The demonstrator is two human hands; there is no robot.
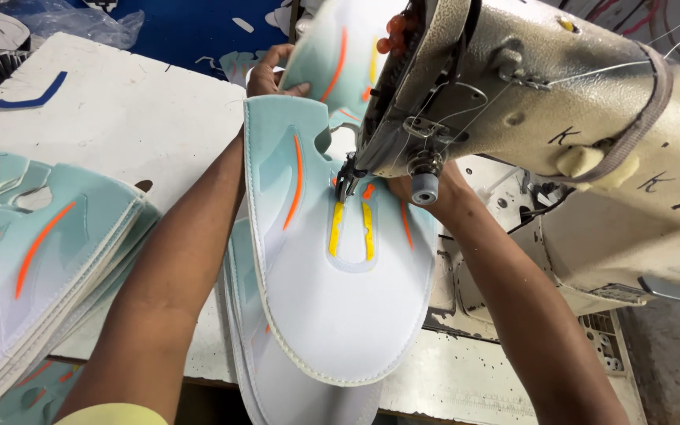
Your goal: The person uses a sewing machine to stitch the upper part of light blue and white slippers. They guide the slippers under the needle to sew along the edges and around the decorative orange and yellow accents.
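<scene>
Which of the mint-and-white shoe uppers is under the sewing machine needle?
The upper held by both hands; the others lie stacked at left, untouched.

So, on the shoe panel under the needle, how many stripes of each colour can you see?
On the shoe panel:
Orange stripes: 3
Yellow stripes: 2
Total: 5

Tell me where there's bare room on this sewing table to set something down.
The white table top is bare between the blue strip, the stack of shoe uppers and the left hand. It is crowded around the sewing machine, where the upper under the needle and the right hand sit.
</scene>
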